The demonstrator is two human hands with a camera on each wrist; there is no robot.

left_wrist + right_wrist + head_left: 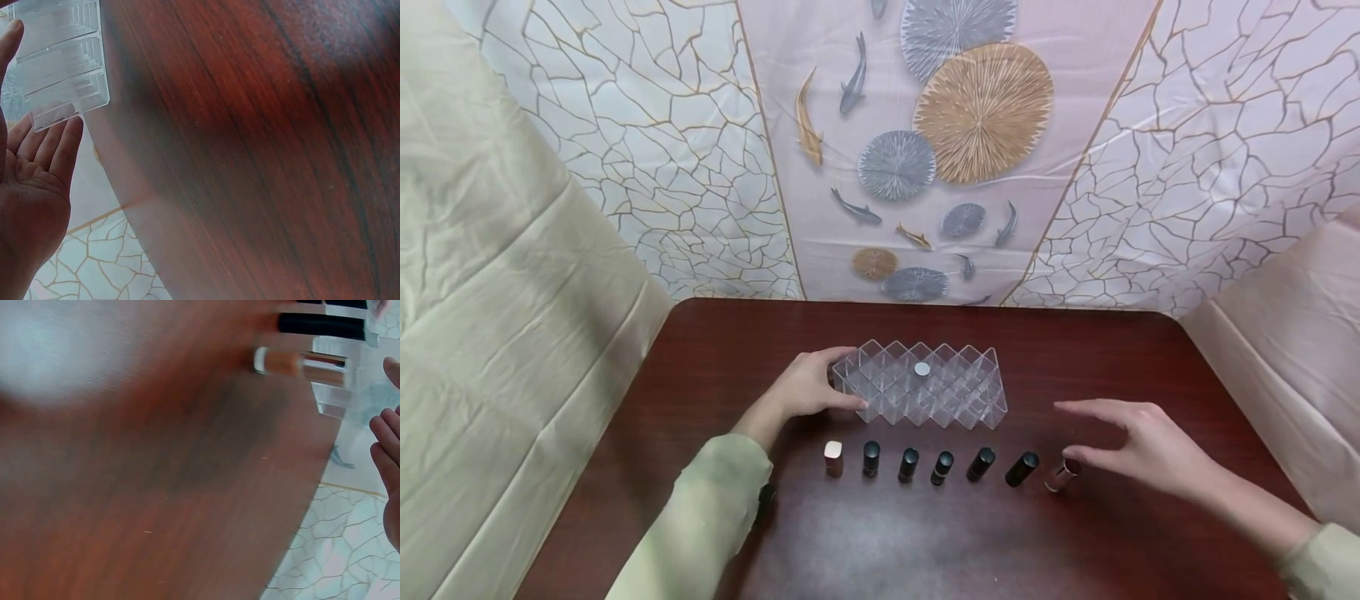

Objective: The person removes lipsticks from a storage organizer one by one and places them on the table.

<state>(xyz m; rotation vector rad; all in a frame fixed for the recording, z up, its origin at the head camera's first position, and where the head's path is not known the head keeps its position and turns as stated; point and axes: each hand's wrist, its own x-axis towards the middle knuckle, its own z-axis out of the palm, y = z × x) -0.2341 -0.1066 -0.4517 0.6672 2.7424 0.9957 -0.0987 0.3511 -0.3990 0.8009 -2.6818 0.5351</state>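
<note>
Seven tubes stand in a row near the table (pixel 715 350) front edge: a rose-gold one (pixel 833 457) at the left, five black ones (pixel 942 467) in the middle, a silver tube (pixel 1061 474) at the right end. The right hand (pixel 1138 450) hovers just beside the silver tube, fingers spread and straight, thumb tip near its cap, gripping nothing. Behind the row sits the clear rack (pixel 925 385), one silver cap (pixel 922 368) showing in a cell. The left hand (pixel 808 388) rests against the rack's left end, fingers extended along its wall.
</note>
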